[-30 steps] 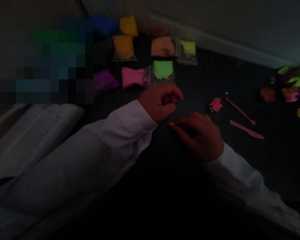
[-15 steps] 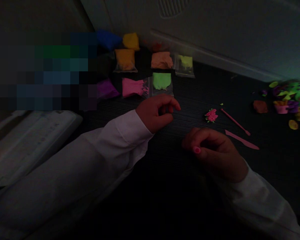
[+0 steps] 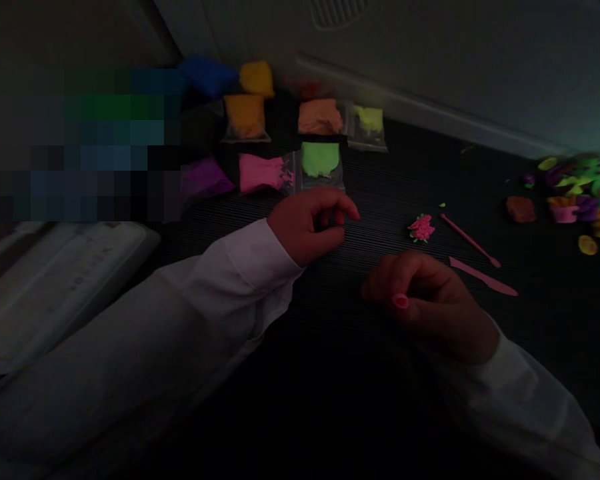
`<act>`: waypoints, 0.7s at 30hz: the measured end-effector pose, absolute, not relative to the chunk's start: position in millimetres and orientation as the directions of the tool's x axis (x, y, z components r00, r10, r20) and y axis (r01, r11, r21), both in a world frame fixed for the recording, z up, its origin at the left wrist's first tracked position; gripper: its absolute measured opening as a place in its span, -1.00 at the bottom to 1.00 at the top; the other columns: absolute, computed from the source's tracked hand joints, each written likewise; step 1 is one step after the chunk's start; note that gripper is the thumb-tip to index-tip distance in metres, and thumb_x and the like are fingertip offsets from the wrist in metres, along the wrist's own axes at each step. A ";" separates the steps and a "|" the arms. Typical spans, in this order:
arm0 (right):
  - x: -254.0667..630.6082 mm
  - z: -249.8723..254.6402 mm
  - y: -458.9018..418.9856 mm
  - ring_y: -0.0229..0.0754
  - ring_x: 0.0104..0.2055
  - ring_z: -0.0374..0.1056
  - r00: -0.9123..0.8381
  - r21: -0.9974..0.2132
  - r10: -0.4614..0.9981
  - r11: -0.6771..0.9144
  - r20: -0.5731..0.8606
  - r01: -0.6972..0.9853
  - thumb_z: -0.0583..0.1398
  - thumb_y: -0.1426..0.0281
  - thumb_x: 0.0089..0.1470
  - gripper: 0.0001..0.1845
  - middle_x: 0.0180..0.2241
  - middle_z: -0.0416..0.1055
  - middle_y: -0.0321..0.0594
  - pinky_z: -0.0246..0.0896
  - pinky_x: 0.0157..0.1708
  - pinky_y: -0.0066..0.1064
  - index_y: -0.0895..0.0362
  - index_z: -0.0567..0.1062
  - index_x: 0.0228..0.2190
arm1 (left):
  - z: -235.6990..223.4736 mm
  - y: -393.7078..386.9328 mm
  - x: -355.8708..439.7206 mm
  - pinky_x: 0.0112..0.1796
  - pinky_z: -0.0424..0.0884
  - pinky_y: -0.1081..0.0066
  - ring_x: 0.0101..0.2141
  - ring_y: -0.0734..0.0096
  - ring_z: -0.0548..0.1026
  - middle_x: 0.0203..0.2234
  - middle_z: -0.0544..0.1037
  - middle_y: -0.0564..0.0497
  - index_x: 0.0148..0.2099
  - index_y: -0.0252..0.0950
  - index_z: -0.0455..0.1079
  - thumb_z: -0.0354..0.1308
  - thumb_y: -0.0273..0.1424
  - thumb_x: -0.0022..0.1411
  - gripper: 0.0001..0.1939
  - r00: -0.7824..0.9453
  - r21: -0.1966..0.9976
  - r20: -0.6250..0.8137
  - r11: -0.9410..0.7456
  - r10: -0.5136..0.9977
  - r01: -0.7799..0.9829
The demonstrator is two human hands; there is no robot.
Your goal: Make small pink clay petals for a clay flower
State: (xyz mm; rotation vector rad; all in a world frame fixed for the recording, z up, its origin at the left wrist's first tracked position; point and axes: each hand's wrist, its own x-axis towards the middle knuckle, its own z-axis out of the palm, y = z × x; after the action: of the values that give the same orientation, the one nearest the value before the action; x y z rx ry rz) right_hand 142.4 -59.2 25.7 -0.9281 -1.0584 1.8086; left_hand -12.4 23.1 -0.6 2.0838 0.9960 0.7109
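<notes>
Between the thumb and index finger of my right hand (image 3: 430,300) is a small pink clay piece (image 3: 401,301), rounded with a hollow middle. My left hand (image 3: 313,227) hovers or rests over the dark table, its fingers loosely curled and apart from the thumb, with nothing seen in it. Just beyond my left hand are a bag of light green clay (image 3: 321,160) and a bag of pink clay (image 3: 261,173). A pink clay flower with green leaf tips (image 3: 422,228) lies past my right hand. Beside it are a pink modelling stick (image 3: 470,241) and a pink plastic knife (image 3: 483,276).
Bags of orange (image 3: 245,116), salmon (image 3: 321,117) and yellow clay (image 3: 369,123) lie near the wall, with more bags behind. A brown lump (image 3: 521,209) and colourful clay figures (image 3: 577,190) sit at right. A whitish box (image 3: 75,287) stands at left. The picture is dark.
The small pink piece in my right hand has turned slightly, and its hollow looks wider. My left hand is almost still; the view has shifted a little.
</notes>
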 end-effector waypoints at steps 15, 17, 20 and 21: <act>142.3 24.2 -59.2 -0.39 -0.61 0.02 -0.368 -0.925 0.917 -0.265 -0.154 -0.274 0.17 0.43 -0.26 -0.89 -0.66 0.09 -0.41 0.02 -0.55 -0.44 0.09 0.29 -0.58 | -0.4 22.6 -12.0 -0.48 0.18 0.53 -0.52 0.59 0.24 -0.54 0.31 0.09 -0.32 -0.33 0.28 -0.04 -0.54 -0.15 -0.75 0.551 0.780 0.172 -0.455 0.816 0.430; 142.0 23.9 -59.2 -0.39 -0.61 0.02 -0.350 -0.924 0.924 -0.261 -0.155 -0.281 0.18 0.43 -0.27 -0.88 -0.66 0.10 -0.41 0.02 -0.55 -0.44 0.08 0.29 -0.57 | -0.3 22.5 -12.0 -0.48 0.18 0.53 -0.51 0.58 0.24 -0.54 0.31 0.09 -0.32 -0.34 0.28 -0.04 -0.54 -0.15 -0.75 0.551 0.782 0.172 -0.454 0.816 0.427; 141.1 24.5 -59.0 -0.39 -0.62 0.01 -0.326 -0.922 0.931 -0.261 -0.163 -0.284 0.18 0.44 -0.27 -0.88 -0.66 0.10 -0.41 0.01 -0.55 -0.43 0.07 0.29 -0.58 | -0.3 22.1 -12.0 -0.48 0.18 0.52 -0.51 0.58 0.25 -0.54 0.31 0.09 -0.32 -0.34 0.29 -0.05 -0.54 -0.16 -0.75 0.547 0.787 0.176 -0.451 0.818 0.421; 140.7 25.0 -58.8 -0.39 -0.62 0.01 -0.322 -0.922 0.932 -0.264 -0.168 -0.282 0.18 0.43 -0.28 -0.88 -0.66 0.10 -0.41 0.01 -0.55 -0.43 0.07 0.29 -0.59 | -0.3 22.0 -12.0 -0.48 0.18 0.52 -0.51 0.58 0.25 -0.54 0.31 0.09 -0.32 -0.34 0.29 -0.05 -0.54 -0.16 -0.75 0.545 0.788 0.177 -0.449 0.820 0.420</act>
State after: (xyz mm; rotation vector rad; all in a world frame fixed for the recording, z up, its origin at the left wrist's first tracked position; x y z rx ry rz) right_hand 140.7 -58.8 25.0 -0.9590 -1.0483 1.7298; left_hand -12.0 22.0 -0.3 2.0760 0.9961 0.7253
